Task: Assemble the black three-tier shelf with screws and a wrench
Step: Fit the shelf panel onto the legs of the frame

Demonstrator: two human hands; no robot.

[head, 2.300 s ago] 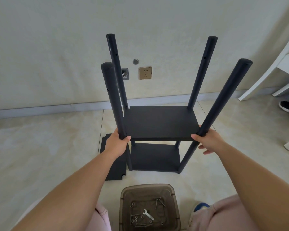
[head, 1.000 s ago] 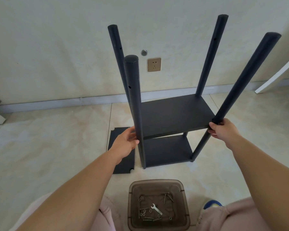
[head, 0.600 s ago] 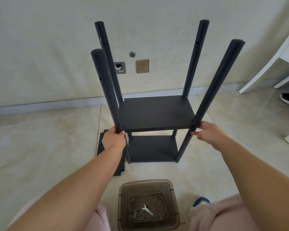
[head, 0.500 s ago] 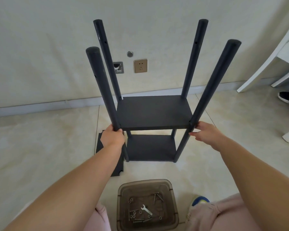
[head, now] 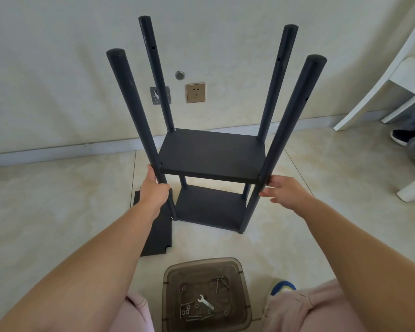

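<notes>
The black shelf frame [head: 212,154] stands on the floor with two boards fixed between its four posts. My left hand [head: 153,191] grips the near left post [head: 134,109] just below the upper board. My right hand [head: 285,191] touches the near right post [head: 290,116] at the upper board's corner with fingers loosely spread. A third black board [head: 157,232] lies flat on the floor to the left of the frame. A small silver wrench [head: 205,301] and several screws and washers [head: 188,312] lie in a brown plastic bin [head: 170,276] in front of me.
A wall with a gold socket [head: 195,92] rises behind the frame. White chair legs [head: 369,92] stand at the right, with shoes [head: 407,137] beside them. My knees in pink trousers [head: 304,307] flank the bin.
The frame has turned and shifted a little to the right on the floor. My right hand has loosened from a grip on the near right post to a light touch.
</notes>
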